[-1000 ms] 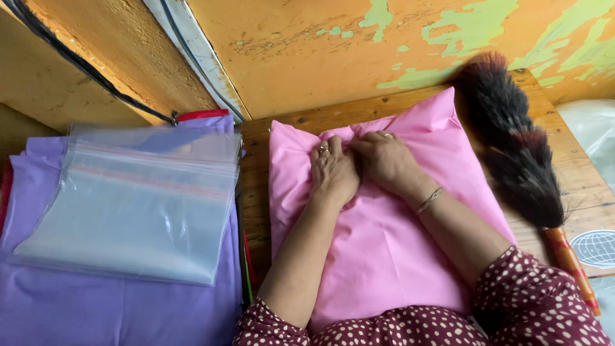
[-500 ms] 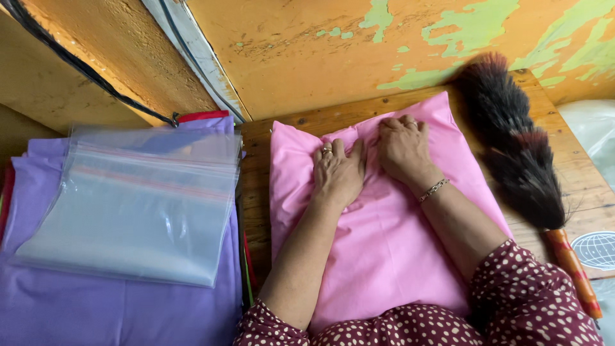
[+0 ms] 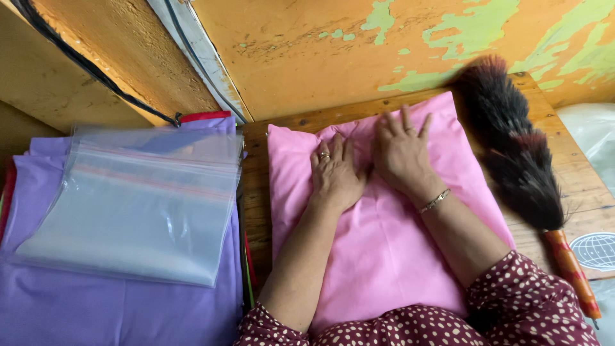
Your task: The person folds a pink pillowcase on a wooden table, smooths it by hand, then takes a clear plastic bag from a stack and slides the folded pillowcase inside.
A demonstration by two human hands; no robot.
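A worn orange-painted wall (image 3: pixel 307 57) with flaking green patches rises behind a bare wooden tabletop (image 3: pixel 256 192), crossed by a pale diagonal strip (image 3: pixel 192 48) in soft daylight.

A stack of clear plastic bags (image 3: pixel 134 205) lies on purple cloth (image 3: pixel 96 307); a dark feather duster (image 3: pixel 519 154) rests on the wooden table (image 3: pixel 256 192).

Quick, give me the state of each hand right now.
Left hand: open, flat on the pink cloth, holding nothing.
Right hand: open, fingers spread, flat on the cloth, holding nothing.
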